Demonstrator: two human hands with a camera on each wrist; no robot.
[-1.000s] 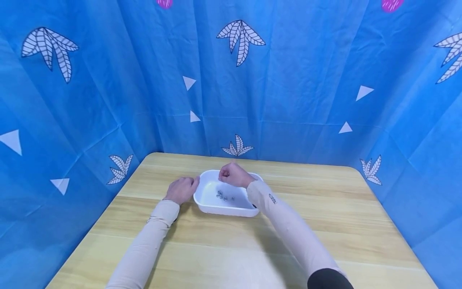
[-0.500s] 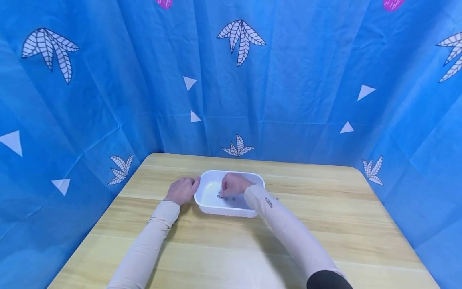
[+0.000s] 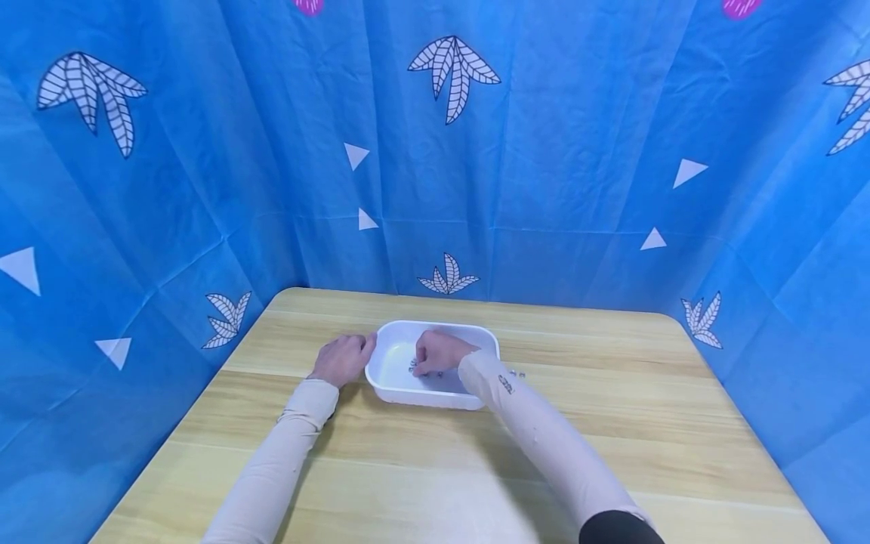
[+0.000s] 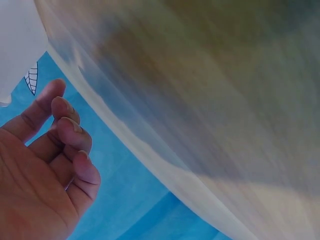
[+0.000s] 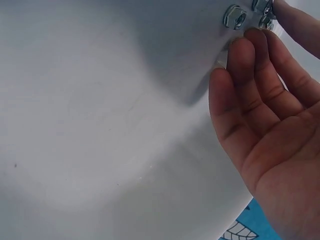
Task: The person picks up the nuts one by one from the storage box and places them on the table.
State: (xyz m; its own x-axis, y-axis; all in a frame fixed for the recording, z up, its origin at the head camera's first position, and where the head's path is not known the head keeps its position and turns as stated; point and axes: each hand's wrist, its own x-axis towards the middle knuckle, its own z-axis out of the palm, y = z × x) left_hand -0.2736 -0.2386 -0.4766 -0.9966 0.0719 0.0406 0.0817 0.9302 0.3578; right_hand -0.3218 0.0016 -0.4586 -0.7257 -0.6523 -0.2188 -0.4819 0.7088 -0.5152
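A white tray (image 3: 421, 396) stands on the table with several small metal nuts (image 3: 412, 367) on its floor. My right hand (image 3: 442, 351) reaches down into it, fingertips low beside the nuts. In the right wrist view, hex nuts (image 5: 234, 17) lie by the fingertips; the thumb stands a little apart from the fingers (image 5: 242, 60), with nuts near the gap. No firm pinch shows. My left hand (image 3: 342, 358) is at the tray's left rim, its fingertips against or close to it. The left wrist view shows its fingers (image 4: 75, 132) loosely bent, nothing in them.
Beside the tray's right wall, a few small metal nuts (image 3: 522, 375) lie on the wooden table (image 3: 612, 378), partly behind the right sleeve (image 3: 537, 423). A blue patterned curtain (image 3: 544, 151) encloses the table at the back and sides.
My right hand has lowered from above the tray's far side down to the nuts on its floor. Nuts beside the tray came into view past the sleeve. My left hand has stayed put.
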